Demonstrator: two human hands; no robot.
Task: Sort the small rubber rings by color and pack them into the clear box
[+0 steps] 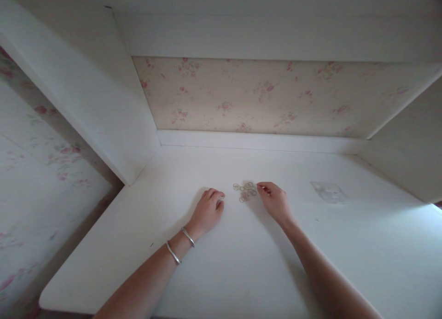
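Observation:
A small pile of thin, pale rings (pixel 247 188), possibly rubber bands, lies on the white desktop between my hands. My left hand (pixel 209 209) rests on the desk left of the pile, its fingers curled. A small pale ring (pixel 222 197) shows at its thumb and index fingertips. At the pile's right edge, my right hand (pixel 275 200) has its thumb and index finger pinched together. Whatever is in that pinch is too small to make out. Two silver bangles (pixel 180 247) circle my left wrist.
A clear plastic bag (pixel 329 192) lies flat to the right on the white desktop (pixel 235 268). Small dark bits mark the surface. White side panels (pixel 86 79) and an overhead shelf (pixel 258 36) enclose the desk, with floral wallpaper (pixel 248 98) behind.

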